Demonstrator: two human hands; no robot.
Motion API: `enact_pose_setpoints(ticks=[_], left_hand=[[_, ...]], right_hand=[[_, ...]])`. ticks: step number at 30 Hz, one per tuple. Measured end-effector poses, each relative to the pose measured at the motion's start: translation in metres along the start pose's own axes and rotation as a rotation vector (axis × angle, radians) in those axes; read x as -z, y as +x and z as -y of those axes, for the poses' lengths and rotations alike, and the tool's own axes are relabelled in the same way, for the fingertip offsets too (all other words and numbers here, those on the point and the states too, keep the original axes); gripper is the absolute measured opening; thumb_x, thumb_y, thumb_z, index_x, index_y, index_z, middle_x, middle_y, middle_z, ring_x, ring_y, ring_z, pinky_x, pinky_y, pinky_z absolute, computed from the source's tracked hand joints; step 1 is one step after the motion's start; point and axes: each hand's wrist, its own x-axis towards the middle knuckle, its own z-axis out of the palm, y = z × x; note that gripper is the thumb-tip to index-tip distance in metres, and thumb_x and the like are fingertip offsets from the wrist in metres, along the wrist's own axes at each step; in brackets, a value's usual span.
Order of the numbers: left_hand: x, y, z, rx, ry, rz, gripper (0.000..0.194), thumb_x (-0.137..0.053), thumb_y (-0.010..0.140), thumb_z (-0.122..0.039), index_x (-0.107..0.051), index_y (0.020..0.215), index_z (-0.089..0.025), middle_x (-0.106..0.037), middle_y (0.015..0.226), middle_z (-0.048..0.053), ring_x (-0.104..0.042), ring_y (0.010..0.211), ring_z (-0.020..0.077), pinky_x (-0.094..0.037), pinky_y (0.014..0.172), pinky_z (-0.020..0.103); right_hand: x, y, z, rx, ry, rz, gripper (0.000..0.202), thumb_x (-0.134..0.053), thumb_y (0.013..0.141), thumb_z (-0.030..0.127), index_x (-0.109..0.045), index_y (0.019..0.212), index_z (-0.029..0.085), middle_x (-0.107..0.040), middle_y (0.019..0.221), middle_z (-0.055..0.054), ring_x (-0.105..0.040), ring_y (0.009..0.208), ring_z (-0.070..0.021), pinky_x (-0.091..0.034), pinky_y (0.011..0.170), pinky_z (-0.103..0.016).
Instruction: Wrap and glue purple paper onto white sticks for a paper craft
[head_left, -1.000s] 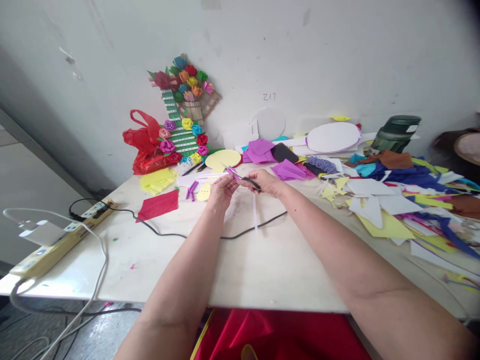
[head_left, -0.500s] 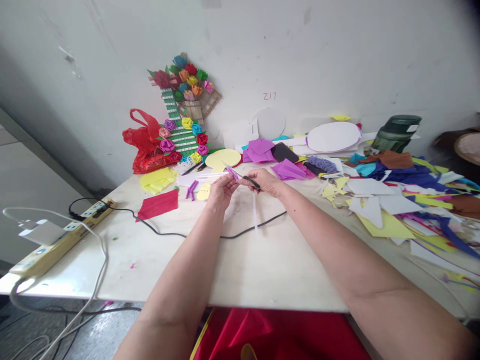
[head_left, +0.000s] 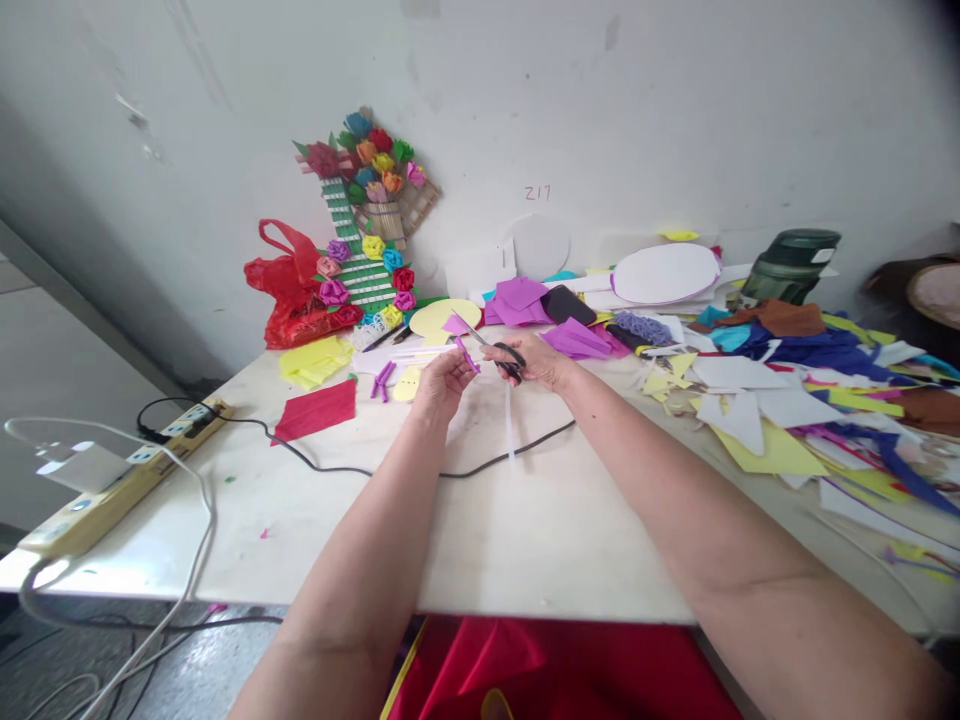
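Scissors [head_left: 477, 336] had drawn back from the purple strip [head_left: 466, 355] since the earlier frame, their black loops coming into fuller view, and a purple scrap [head_left: 454, 325] now showed just beyond the left fingertips.

Nearest, between the forearms, a black cord [head_left: 487, 470] crossed the table [head_left: 547, 540]; a lowered arm could have caught it and jerked the work. A pale strip [head_left: 511, 425] lay on the near side of the right hand, where a dropping wrist might have swept it aside.

The left hand [head_left: 444, 380] pinched the purple strip between nearly closed fingertips. So slight a hold could have let it twist, giving a crooked cut. The right hand [head_left: 536, 362] was curled around the scissors' handles, blades aimed past the left fingers; how far they were parted was unclear. Closing them too near might have nicked a fingertip.

Left of the left hand, small purple rolls [head_left: 382, 381] lay loose, easily knocked by its knuckles. Beyond both hands, the scrap could have been lost against similar purple sheets [head_left: 521, 300].
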Motion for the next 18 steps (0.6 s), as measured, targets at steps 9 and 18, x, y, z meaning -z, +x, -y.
enact_pose_setpoints(ticks=[9, 18], left_hand=[[0.000, -0.001, -0.002, 0.000, -0.015, -0.043, 0.004, -0.060, 0.065, -0.011, -0.058, 0.068, -0.013, -0.060, 0.056, 0.001, -0.058, 0.053, 0.0094, -0.050, 0.059, 0.022], [-0.003, -0.002, -0.001, 0.018, -0.001, -0.015, 0.004, -0.060, 0.066, -0.011, -0.059, 0.069, -0.012, -0.060, 0.056, 0.001, -0.058, 0.053, 0.0098, -0.051, 0.059, 0.022]], right_hand=[[0.014, -0.004, 0.002, -0.062, -0.036, 0.258, 0.039, -0.056, 0.076, 0.048, -0.058, 0.081, 0.010, -0.056, 0.049, -0.001, -0.047, 0.034, -0.0061, -0.021, 0.026, -0.015], [0.015, -0.005, 0.000, -0.035, 0.078, 0.276, 0.036, -0.055, 0.077, 0.044, -0.057, 0.083, 0.009, -0.056, 0.051, -0.002, -0.048, 0.037, -0.0070, -0.019, 0.027, -0.016]])
